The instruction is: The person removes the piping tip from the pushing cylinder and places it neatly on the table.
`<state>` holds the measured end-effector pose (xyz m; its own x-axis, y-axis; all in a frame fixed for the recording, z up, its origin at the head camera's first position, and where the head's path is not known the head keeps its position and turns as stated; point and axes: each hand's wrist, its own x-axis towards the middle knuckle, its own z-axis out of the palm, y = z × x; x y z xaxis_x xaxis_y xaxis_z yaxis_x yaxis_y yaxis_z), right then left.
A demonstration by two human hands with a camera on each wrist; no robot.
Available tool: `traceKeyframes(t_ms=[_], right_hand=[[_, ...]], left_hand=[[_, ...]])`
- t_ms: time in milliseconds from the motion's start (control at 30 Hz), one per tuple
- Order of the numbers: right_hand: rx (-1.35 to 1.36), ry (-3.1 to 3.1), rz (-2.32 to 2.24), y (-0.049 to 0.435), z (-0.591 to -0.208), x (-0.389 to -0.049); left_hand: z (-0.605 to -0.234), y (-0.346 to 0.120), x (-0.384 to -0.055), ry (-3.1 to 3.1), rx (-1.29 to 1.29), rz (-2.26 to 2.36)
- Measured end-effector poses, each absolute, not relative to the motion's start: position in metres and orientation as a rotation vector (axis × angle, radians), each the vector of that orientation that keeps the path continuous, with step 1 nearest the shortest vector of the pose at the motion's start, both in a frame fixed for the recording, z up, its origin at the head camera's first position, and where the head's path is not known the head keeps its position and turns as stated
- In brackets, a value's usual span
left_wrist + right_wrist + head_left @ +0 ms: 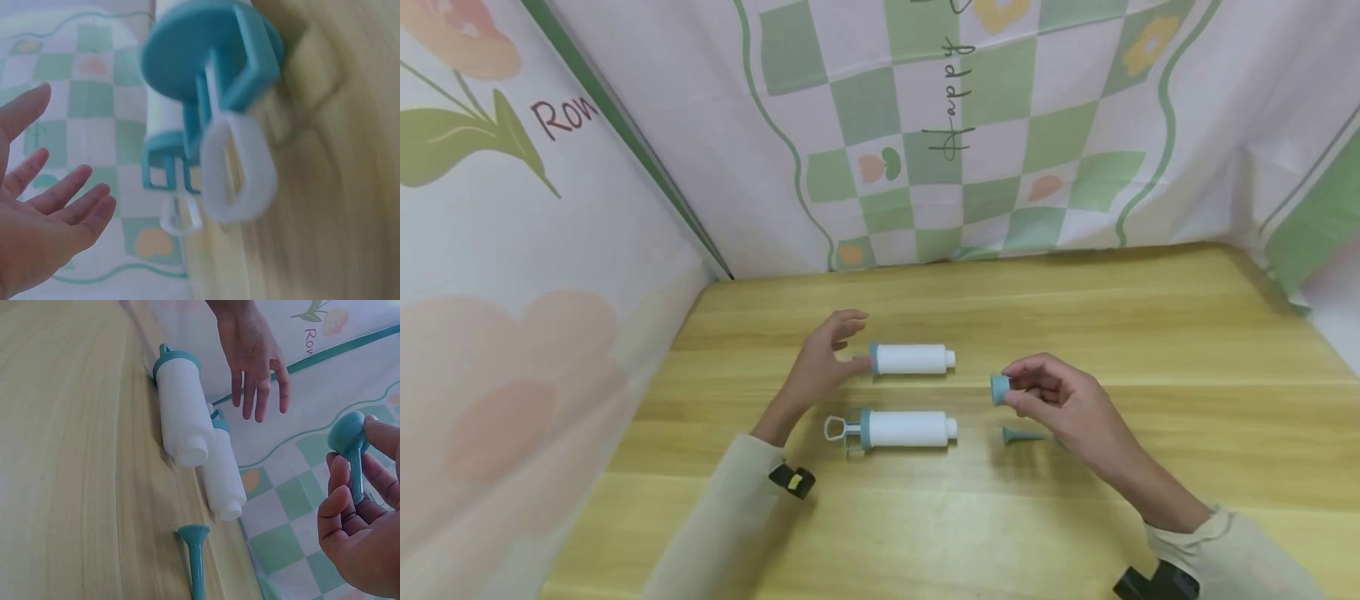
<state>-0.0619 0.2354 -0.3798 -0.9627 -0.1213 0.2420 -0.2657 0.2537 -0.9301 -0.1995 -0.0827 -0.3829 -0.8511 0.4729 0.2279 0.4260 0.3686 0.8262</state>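
My right hand [1067, 404] pinches a teal nozzle [999, 390] between thumb and fingertips, held above the table. In the right wrist view this nozzle [347, 433] has a wide rounded end and a thin stem. Below it, a second teal nozzle [1019, 435] with a flared end lies on the wood. My left hand [820, 360], fingers apart, hovers by the ringed end of the far white pastry syringe [912, 359], holding nothing. The near pastry syringe [907, 429] lies parallel to it, its white pull ring [240, 169] and teal cap [181, 59] showing in the left wrist view.
A wood-grain table [880, 517] carries everything. A checked green and white curtain [1000, 125] hangs at its back edge, and a flower-print cloth [550, 267] stands along the left side.
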Motion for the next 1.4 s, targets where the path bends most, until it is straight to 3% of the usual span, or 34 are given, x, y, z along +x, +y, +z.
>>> traceKeyframes(t_ms=[500,800,1400], right_hand=[[0.329,-2.367,1.832,0.232,-0.382,-0.059],[0.282,-2.368,1.831,0.23,-0.38,-0.056],[0.246,-2.367,1.779,0.229,-0.379,-0.048]], left_hand=[[-0.377,-0.058,-0.163,2.503,0.834,1.628],[-0.369,-0.037,-0.148,2.472,1.011,1.64],[-0.358,-0.025,-0.127,2.357,1.105,1.661]])
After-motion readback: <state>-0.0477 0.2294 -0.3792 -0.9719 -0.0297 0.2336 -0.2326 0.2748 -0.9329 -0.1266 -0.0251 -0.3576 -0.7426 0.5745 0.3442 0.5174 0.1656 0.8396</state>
